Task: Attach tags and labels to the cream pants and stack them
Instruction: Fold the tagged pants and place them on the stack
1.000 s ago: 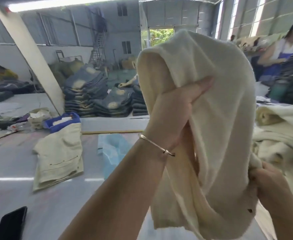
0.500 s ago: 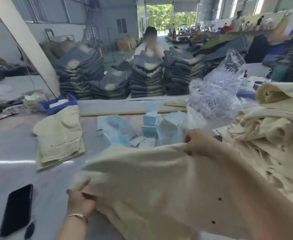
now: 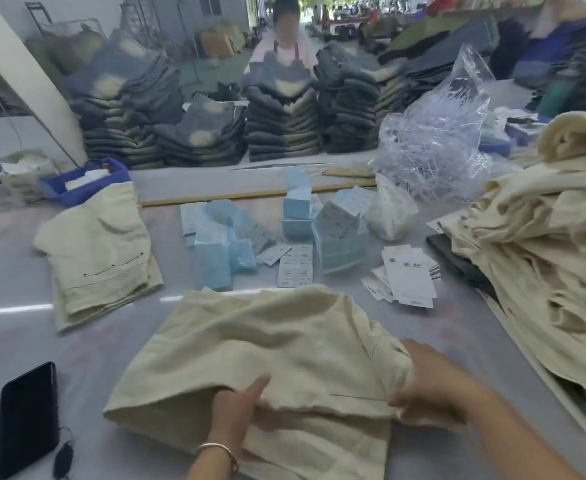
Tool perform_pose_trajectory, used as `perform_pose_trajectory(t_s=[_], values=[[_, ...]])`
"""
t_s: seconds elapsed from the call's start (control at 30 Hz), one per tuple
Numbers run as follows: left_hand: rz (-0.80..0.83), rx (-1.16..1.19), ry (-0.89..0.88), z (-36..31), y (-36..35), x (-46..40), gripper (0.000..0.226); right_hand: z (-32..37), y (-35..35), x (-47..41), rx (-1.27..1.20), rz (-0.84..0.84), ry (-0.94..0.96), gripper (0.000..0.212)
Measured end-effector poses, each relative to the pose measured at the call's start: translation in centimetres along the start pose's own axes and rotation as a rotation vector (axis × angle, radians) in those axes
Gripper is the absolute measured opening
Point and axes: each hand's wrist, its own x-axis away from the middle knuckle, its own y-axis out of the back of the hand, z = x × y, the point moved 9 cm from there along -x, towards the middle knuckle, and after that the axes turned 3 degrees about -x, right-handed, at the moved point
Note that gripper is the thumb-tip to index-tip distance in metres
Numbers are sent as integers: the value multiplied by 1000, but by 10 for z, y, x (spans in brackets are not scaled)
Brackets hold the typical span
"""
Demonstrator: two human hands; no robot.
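Note:
One pair of cream pants (image 3: 271,348) lies folded on the grey table in front of me. My left hand (image 3: 239,407) pinches its near folded edge, thumb on top. At the cloth's right edge my right hand (image 3: 430,386) grips it. A folded cream pair (image 3: 97,254) rests at the left. A big heap of loose cream pants (image 3: 544,244) fills the right side. White hang tags (image 3: 406,278) and blue label packs (image 3: 319,230) lie beyond the pants, at the table's middle.
A black phone (image 3: 26,417) lies at the near left. A blue tray (image 3: 83,181) sits behind the folded pair. Crumpled clear plastic bags (image 3: 433,140) are at the back right. Stacks of dark jeans (image 3: 208,126) line the far edge, with a person behind them.
The pants, held up in front of me a second ago, came down and now lie folded on the table. Both hands moved to the near edge.

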Motion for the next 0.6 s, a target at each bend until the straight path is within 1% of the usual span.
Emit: perform_pose_trajectory(t_s=[0.03, 0.07, 0.1, 0.13, 0.17, 0.2, 0.23, 0.27, 0.33, 0.4, 0.43, 0.47, 0.5, 0.57, 0.6], values=[[13, -292, -21, -4, -11, -4, 71, 2, -1, 0, 62, -112, -13, 59], [104, -578, -96, -2, -26, 0, 95, 5, 0, 2, 67, -201, -29, 46], [196, -819, -174, 1, -40, 4, 116, 7, 2, 2, 4, -260, -46, 39], [226, -977, -243, 4, -48, 6, 132, 5, 7, 0, -113, -301, -66, 37], [226, -1068, -284, 4, -53, 6, 143, 0, 14, -2, -260, -331, -93, 38], [208, -1127, -316, 1, -55, 5, 149, -6, 23, -5, -430, -360, -112, 38], [173, -1148, -326, -3, -56, 4, 150, -8, 33, -5, -626, -383, -112, 33], [127, -1141, -315, -8, -56, 2, 149, -6, 43, -4, -839, -387, -102, 26], [57, -1143, -286, -17, -62, -2, 145, 5, 57, 0, -1194, -305, -111, 21], [42, -1091, -241, -27, -73, -5, 138, 26, 62, 6, -1454, -81, -158, 22], [47, -1020, -243, -33, -79, -7, 128, 38, 63, 10, -1553, 48, -160, 23], [50, -932, -280, -42, -86, -9, 115, 46, 66, 13, -1608, 147, -130, 26], [39, -844, -356, -53, -94, -10, 100, 51, 69, 14, -1639, 211, -77, 28], [35, -730, -484, -69, -107, -13, 76, 52, 68, 17, -1671, 272, -25, 30], [86, -711, -472, -70, -114, -16, 70, 49, 63, 17, -1652, 272, -32, 28]])
